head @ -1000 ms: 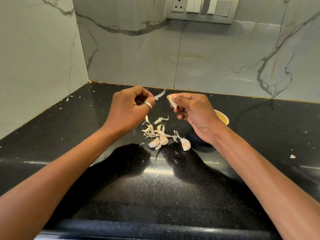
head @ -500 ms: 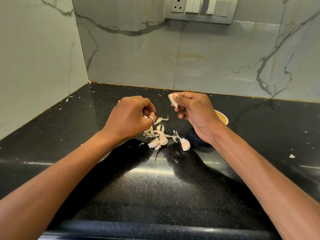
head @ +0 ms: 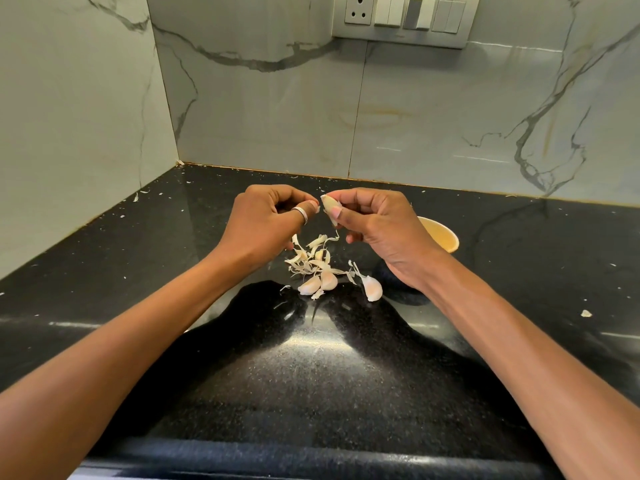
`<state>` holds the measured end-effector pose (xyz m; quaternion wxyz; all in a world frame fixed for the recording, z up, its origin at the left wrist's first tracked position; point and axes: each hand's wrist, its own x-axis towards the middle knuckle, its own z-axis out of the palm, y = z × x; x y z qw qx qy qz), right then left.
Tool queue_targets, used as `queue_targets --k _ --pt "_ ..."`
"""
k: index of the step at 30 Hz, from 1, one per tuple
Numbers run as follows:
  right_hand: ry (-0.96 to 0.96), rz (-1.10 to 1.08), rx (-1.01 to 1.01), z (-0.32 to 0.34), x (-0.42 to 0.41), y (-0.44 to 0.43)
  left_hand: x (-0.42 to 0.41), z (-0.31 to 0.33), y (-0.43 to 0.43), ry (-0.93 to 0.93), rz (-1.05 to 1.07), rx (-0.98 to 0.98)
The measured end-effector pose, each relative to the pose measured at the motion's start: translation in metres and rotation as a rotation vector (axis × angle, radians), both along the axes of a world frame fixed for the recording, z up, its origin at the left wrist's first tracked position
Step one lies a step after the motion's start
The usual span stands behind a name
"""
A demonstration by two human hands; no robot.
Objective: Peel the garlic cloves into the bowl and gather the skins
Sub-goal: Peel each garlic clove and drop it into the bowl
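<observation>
Half a second before, the left hand (head: 266,223) had been down over the pile of skins (head: 310,256) on the tabletop (head: 311,375), apparently dropping a strip; it had since risen and closed in on the clove (head: 329,208) held in the right hand (head: 377,226). This suggested another strip was about to be pulled, so peeling of this clove was judged unfinished. The right fingers (head: 336,213) were pinched shut on the clove, which protruded toward the left. The left fingers were curled nearly closed just beside the clove's tip; whether they touched it could not be told. Three unpeeled cloves (head: 327,280) lay near the skins. The bowl (head: 445,237) sat right of the right hand, partly hidden.
</observation>
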<state>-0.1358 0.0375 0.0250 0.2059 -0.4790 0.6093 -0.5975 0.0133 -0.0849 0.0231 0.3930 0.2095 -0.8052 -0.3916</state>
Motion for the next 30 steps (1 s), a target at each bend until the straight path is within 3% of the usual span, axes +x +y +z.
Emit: queue_targets --k 19,30 --pt "0.045 0.081 0.011 -0.0057 -0.0016 -0.0040 0.0002 -0.0003 0.0007 0.017 -0.124 0.219" --pt "0.143 0.029 -0.001 -0.0085 -0.0004 -0.0063 -0.0006 -0.0027 0.0006 0.020 -0.052 0.066"
